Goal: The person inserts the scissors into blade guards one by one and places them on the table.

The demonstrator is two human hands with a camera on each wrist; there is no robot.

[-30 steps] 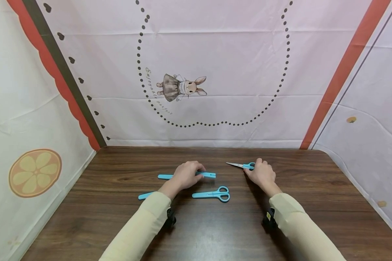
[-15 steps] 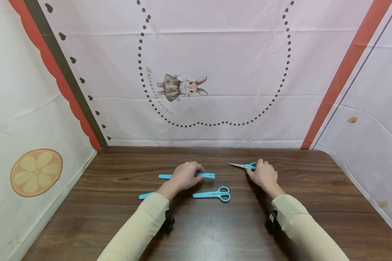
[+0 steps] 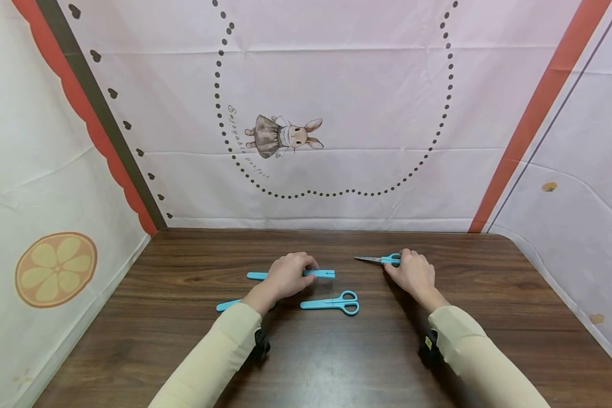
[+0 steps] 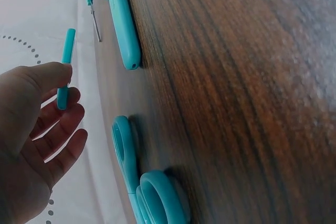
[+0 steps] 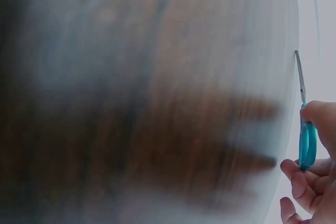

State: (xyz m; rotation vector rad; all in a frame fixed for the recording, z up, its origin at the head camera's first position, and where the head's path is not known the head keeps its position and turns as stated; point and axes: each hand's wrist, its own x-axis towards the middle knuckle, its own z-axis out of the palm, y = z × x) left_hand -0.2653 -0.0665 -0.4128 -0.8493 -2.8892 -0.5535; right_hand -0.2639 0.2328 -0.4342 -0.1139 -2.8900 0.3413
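Observation:
My left hand point(image 3: 289, 276) pinches a light-blue blade cover point(image 4: 67, 59) between thumb and fingertips, its other fingers loosely bent. In the head view the cover's slotted end point(image 3: 322, 273) sticks out to the right of the fingers. My right hand point(image 3: 413, 273) holds small scissors point(image 5: 301, 80) by their blue handles point(image 5: 308, 145). Their bare metal blades point left, toward the cover, with a gap between. Nearer the wrists lies a pair of blue scissors in its cover point(image 3: 326, 304), handles to the right.
Another blue covered tip point(image 3: 228, 306) lies partly hidden under my left forearm. A rounded blue end point(image 3: 257, 276) shows left of my left hand; what it joins is hidden. Blue handle loops point(image 4: 157, 198) rest on the brown wooden table point(image 3: 489, 317). A printed cloth point(image 3: 377, 102) hangs behind.
My right hand and the scissors have shifted very slightly to the right, the right wrist a little more. The left hand keeps its hold on the cover, almost still.

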